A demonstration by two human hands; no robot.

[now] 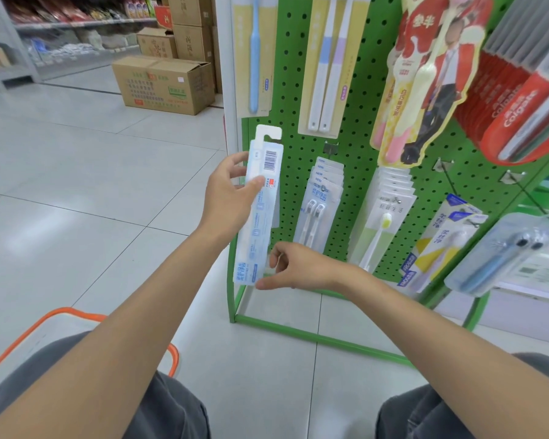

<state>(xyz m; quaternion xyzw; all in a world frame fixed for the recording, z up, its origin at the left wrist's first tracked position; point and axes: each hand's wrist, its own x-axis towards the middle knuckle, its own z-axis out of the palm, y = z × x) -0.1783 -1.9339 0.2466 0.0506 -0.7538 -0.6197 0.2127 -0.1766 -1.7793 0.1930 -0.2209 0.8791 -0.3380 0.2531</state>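
At mid-frame, the left hand (227, 198) grips the toothbrush pack (260, 217) with curled fingers, and the right hand (298, 267) pinches its lower corner. Hanging it on the pegboard (358, 128) seemingly remains.

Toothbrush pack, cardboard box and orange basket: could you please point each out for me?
toothbrush pack (262, 223): head view, printed back below the barcode.
cardboard box (159, 90): head view, its front face.
orange basket (83, 313): head view, its orange rim.
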